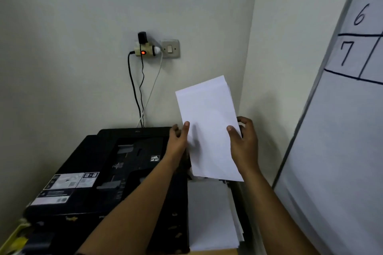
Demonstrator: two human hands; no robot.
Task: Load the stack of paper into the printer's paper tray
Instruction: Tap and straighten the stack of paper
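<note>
Paper stack (208, 128) above printer's (107, 172) right edge (perhaps overhanging).

— What colour is the paper (208, 122) you've got there?
— Plain white, no print. The printer (116, 163) is black, with white and grey labels (71, 180) on its lid.
— And the wall?
— The wall (83, 16) is pale grey-white. The adapter (143, 49) is cream with a red light; two black cables (132, 89), one white. The whiteboard (342, 130) has black numbers and lines.

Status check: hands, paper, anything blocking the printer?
Left hand and right hand both grip white paper stack, raised above black printer. Not loaded yet. No obstruction seen.
</note>
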